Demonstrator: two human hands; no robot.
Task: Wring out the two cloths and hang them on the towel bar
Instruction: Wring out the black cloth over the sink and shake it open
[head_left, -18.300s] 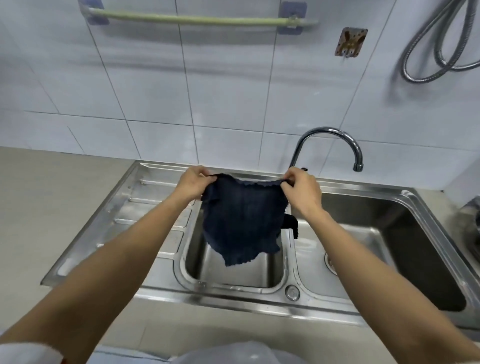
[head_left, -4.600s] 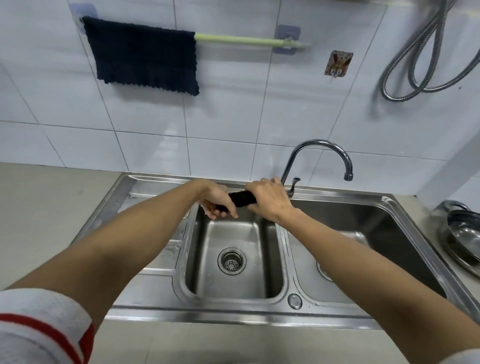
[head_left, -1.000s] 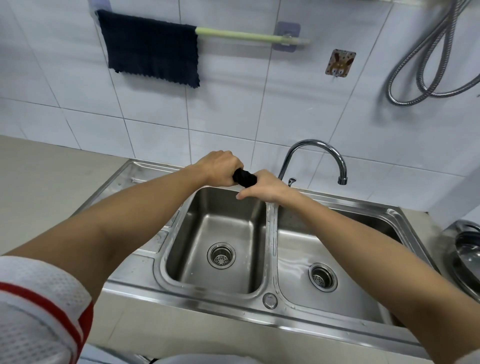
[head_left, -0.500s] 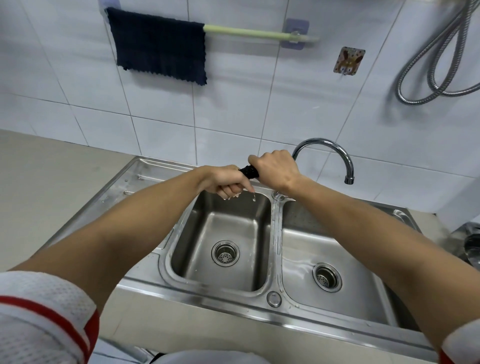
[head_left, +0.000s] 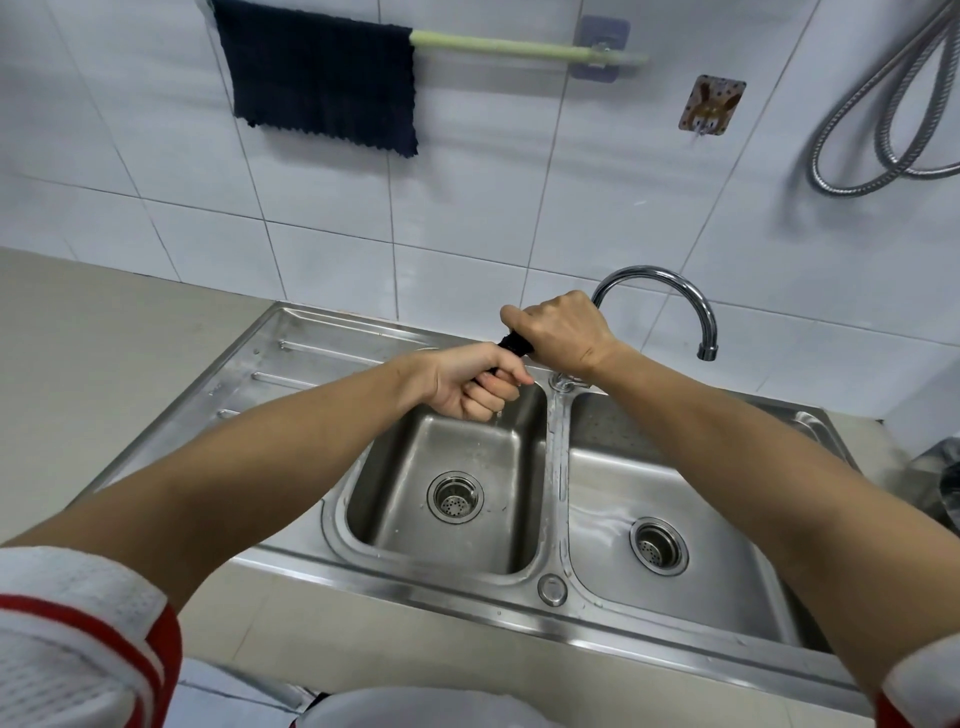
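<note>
A steel double sink (head_left: 291, 358) sits in a beige tabletop (head_left: 104, 322) under white tiles. Above the left basin, the left hand (head_left: 467, 384) and right hand (head_left: 561, 332) each grip the twisted dark cloth (head_left: 514, 343), fingers curled tight. Another cloth (head_left: 322, 73) hangs on the towel bar (head_left: 519, 49), whose right half is bare.

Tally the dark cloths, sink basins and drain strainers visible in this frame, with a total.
Dark navy cloths: 2 (hung cloth, twisted cloth gripped by left hand and right hand)
Steel sink basins: 2
Round drain strainers: 2
Total: 6
</note>
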